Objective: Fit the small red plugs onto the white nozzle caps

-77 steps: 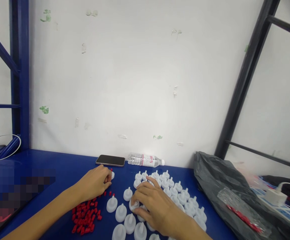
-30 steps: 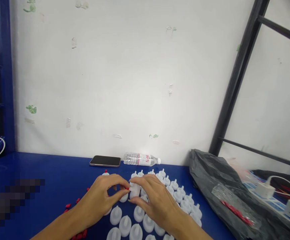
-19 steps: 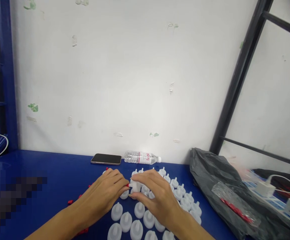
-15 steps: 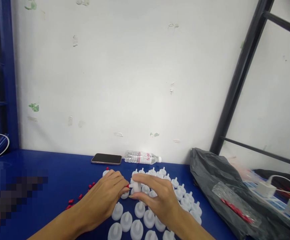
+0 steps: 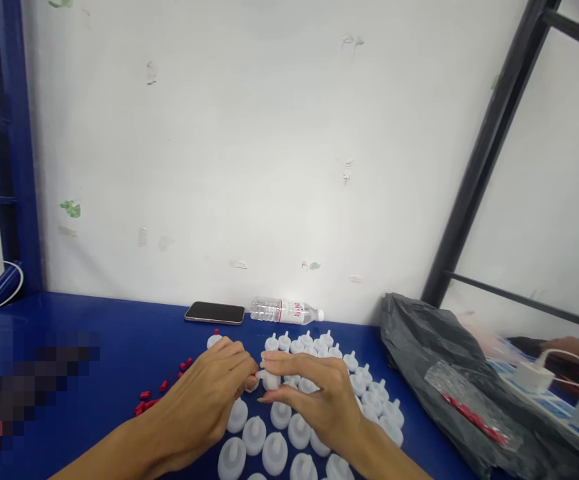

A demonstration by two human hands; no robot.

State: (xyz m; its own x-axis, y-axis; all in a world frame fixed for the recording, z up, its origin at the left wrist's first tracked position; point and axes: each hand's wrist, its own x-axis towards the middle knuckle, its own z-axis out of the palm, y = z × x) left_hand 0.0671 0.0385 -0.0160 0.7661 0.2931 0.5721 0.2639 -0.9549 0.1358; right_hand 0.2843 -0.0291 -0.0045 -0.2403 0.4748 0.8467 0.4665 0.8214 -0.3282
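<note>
Over the blue table, my right hand (image 5: 314,387) grips a small white plastic nozzle cap (image 5: 270,381) between thumb and fingers, its thin spout turned to the left. My left hand (image 5: 224,383) is closed in a pinch at that spout, with a bit of red cap (image 5: 254,376) showing at its fingertips. Many similar white nozzle caps (image 5: 274,453) stand spout-up below and to the right of my hands. One white nozzle cap (image 5: 214,341) behind my left hand wears a red tip. Loose red caps (image 5: 145,395) lie left of my left forearm.
A phone (image 5: 214,313) and a clear water bottle (image 5: 286,311) lie by the wall. At right, a grey plastic bag (image 5: 414,333) carries a clear bag of red caps (image 5: 474,413). Beyond it is a power strip (image 5: 559,400) with white chargers; a person's hand (image 5: 576,353) shows there.
The white nozzle cap has tilted within my right hand, and its spout still points toward my left fingers. The view has shifted slightly. Another person's hand has appeared at far right.
</note>
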